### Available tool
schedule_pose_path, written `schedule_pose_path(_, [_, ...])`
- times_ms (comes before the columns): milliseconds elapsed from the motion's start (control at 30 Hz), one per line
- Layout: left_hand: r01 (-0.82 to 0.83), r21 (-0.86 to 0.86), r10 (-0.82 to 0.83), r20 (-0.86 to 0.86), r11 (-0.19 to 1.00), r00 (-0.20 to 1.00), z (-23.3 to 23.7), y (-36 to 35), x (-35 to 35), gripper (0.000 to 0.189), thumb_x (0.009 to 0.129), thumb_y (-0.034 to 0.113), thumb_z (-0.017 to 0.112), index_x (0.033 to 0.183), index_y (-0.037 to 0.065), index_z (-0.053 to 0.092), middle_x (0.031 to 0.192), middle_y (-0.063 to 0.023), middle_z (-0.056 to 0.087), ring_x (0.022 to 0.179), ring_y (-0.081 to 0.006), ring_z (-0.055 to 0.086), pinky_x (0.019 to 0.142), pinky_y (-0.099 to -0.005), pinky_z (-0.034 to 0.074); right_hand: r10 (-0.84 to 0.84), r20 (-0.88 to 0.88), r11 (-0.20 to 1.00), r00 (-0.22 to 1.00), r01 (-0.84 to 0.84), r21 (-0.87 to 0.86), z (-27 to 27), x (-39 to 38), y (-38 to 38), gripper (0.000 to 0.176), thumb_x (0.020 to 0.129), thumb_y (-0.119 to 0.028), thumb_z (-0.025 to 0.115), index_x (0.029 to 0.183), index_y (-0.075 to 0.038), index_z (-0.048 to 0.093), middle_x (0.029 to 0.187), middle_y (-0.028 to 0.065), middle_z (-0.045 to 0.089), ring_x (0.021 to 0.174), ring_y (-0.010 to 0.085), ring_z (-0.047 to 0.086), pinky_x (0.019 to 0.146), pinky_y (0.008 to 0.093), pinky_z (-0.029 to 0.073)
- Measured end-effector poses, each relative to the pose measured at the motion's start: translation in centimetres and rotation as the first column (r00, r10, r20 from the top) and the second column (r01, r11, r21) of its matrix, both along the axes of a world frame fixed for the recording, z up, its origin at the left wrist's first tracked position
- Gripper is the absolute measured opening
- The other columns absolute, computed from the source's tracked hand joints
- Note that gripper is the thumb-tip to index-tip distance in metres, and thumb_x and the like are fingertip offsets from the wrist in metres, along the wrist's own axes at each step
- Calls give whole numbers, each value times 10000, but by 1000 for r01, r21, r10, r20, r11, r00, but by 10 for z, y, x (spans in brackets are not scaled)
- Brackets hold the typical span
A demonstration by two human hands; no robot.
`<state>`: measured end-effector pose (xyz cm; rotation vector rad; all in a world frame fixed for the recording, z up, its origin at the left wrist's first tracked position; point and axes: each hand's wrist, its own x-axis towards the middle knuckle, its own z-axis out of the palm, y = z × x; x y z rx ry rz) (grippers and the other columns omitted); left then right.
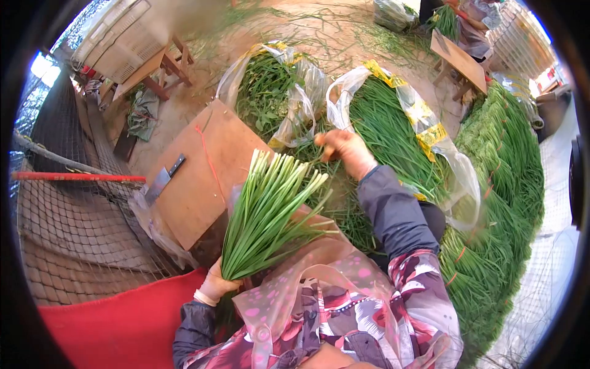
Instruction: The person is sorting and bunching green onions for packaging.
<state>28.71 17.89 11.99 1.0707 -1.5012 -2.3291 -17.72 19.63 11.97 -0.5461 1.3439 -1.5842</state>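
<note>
Head view: a long, dense bank of feathery green stalks (507,154) fills the right side. Next in size come a crinkled clear plastic bag with yellow bands (433,132), full of glossy blades, and a smooth, flat brown bench (184,209). Before the torso, a fanned bunch of slender green stalks with pale ends (267,215) tilts in the left hand (216,283), fingers wrapped around its narrow gathered part. It should be light, springy at the pale ends, softer and easily bruised lower down; that narrow part suits the hold. The right hand (350,150) has curled fingers; whether they pinch anything, I cannot tell. On the bench lies a steel-bladed, black-handled knife (161,182).
</note>
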Motion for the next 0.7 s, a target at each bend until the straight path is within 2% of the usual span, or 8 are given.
schedule_pose_path(133, [79, 278, -67, -53, 957, 996, -11, 4, 13, 693, 666, -100, 731, 1317, 11, 521, 1309, -96, 564, 1163, -190, 544, 985, -333, 439, -88, 32, 994, 996, 90, -65, -24, -40, 18, 366, 902, -363, 633, 1014, -16, 674, 671, 57, 637, 567, 145, 610, 687, 312, 518])
schedule_pose_path(167, [106, 247, -104, -22, 963, 994, -8, 7, 10, 756, 652, -80, 727, 1361, 19, 484, 1354, -111, 531, 1237, -215, 496, 1055, -357, 377, 180, -622, 977, 762, -65, 203, -26, -29, 25, 376, 902, -359, 634, 1051, -16, 670, 723, 68, 662, 636, 147, 636, 707, 310, 519])
schedule_pose_path(267, [97, 306, -71, -95, 947, 993, -41, 9, 22, 634, 690, -78, 689, 1301, -3, 539, 1297, -95, 578, 1194, -197, 528, 1035, -332, 379, 604, -752, 783, 262, -21, 622, -18, -18, 29, 349, 913, -276, 618, 1147, -20, 650, 876, 76, 713, 876, 150, 668, 806, 282, 502])
schedule_pose_path(333, [110, 320, -89, -77, 941, 993, -60, 12, 31, 676, 685, -45, 703, 1331, 10, 513, 1300, -88, 578, 1209, -207, 517, 1055, -333, 354, 397, -378, 882, 836, -234, 409, -20, -17, 29, 287, 923, -156, 568, 1168, -26, 642, 893, 80, 716, 927, 149, 657, 865, 269, 485])
schedule_pose_path(400, [125, 352, -91, -111, 928, 990, -66, 12, 31, 732, 679, -16, 709, 1370, 23, 472, 1333, -86, 554, 1233, -217, 500, 1063, -339, 344, 412, -542, 898, 732, -226, 378, -27, -14, 29, 269, 921, -51, 514, 1155, -14, 642, 872, 80, 712, 858, 138, 670, 798, 262, 509])
schedule_pose_path(533, [54, 517, 8, -116, 855, 993, -59, 20, 25, 787, 660, 14, 725, 1392, 14, 436, 1370, -113, 516, 1251, -245, 489, 1072, -357, 345, 155, -288, 978, 945, -105, 182, -8, -7, 26, 227, 911, -21, 523, 1089, 43, 649, 846, 89, 700, 811, 130, 663, 756, 250, 512])
schedule_pose_path(667, [45, 556, 15, -102, 830, 995, -52, 21, 19, 792, 658, 13, 724, 1394, 11, 430, 1372, -116, 512, 1252, -249, 489, 1072, -362, 350, 343, -274, 891, 898, -218, 398, 31, -3, 26, 291, 873, -159, 650, 1100, 23, 654, 873, 110, 710, 860, 157, 678, 786, 261, 513])
schedule_pose_path(700, [46, 559, 12, -100, 828, 995, -51, 22, 18, 793, 658, 13, 724, 1394, 10, 429, 1373, -117, 511, 1252, -250, 489, 1072, -363, 351, 510, -457, 850, 729, -348, 395, 38, 7, 22, 359, 831, -280, 680, 1070, -12, 679, 879, 118, 710, 842, 191, 678, 789, 288, 509])
